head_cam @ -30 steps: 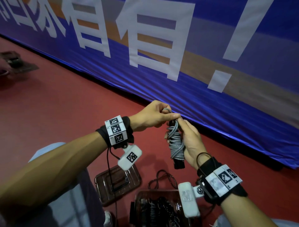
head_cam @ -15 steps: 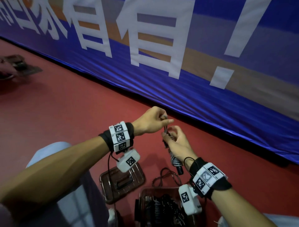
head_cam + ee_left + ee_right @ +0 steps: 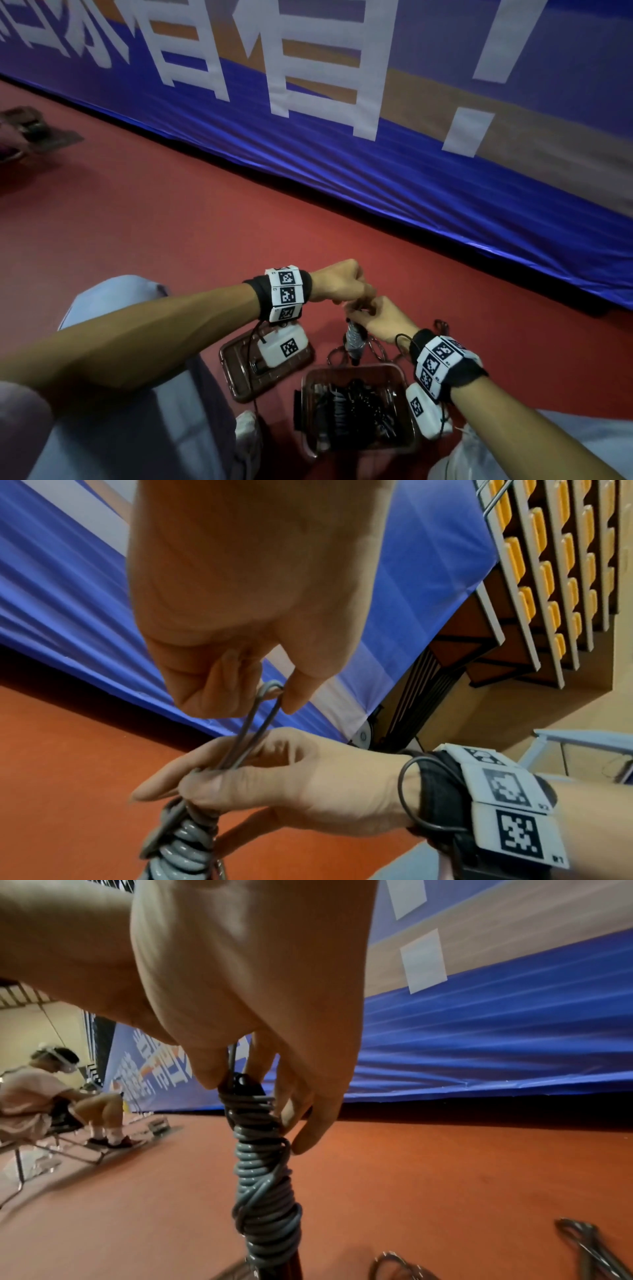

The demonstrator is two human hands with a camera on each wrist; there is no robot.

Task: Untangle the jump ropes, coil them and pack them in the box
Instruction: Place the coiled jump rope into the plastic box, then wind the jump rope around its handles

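Note:
A grey jump rope [image 3: 355, 342] is wound in tight coils around its black handles and hangs upright just above the floor. My right hand [image 3: 363, 317] grips the top of this bundle [image 3: 264, 1191], thumb and fingers around the handle end [image 3: 244, 1083]. My left hand [image 3: 363, 298] is right above it and pinches a short loop of the grey rope [image 3: 270, 693] that rises out of the right hand [image 3: 274, 775]. The brown see-through box [image 3: 352, 368] stands open on the floor just near of the bundle, with dark coiled ropes [image 3: 352, 407] inside.
The box's lid [image 3: 236, 375] lies on the red floor left of the box. Loose rope loops [image 3: 376, 349] lie on the floor beyond the box [image 3: 592, 1245]. A blue banner [image 3: 376, 192] runs along the far side. Another person [image 3: 44, 1096] sits far left.
Both hands and the wound bundle have come down and nearer, close above the box. The left hand keeps its pinch on the loop; the right hand now holds the bundle's top.

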